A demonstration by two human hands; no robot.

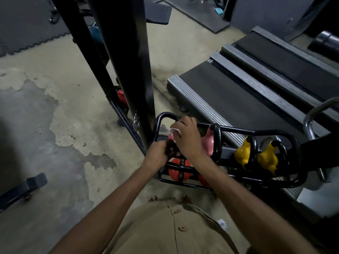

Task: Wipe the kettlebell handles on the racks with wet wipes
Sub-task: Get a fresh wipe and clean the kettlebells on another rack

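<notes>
Reaching forward and down in the head view, both bare arms meet at the left end of a black tubular rack [238,130] that stands on the floor just beside a treadmill [229,99].

The left hand [157,155] has its fingers curled round a black handle [170,150] at that end of the upper tier. A sliver of pink body shows just above it, and the remainder is hidden under the hands. The right hand [187,139] sits just above and to the right of the left one. It pinches a white wet wipe [173,130] between thumb and fingers, and the wipe sticks out on the hand's left side, over the gripped handle.

Further right on the same tier stands a pink kettlebell [208,143] with a black handle, then two yellow kettlebells [242,154] side by side. On the lower tier, beneath the wrists, lies an orange-red kettlebell [176,171].

Black steel uprights [126,61] rise left of the rack from a patchy concrete floor [64,134]. A beige buttoned shirt [165,231] fills the bottom edge, with a crumpled white scrap [222,223] lying on the floor beside it.
</notes>
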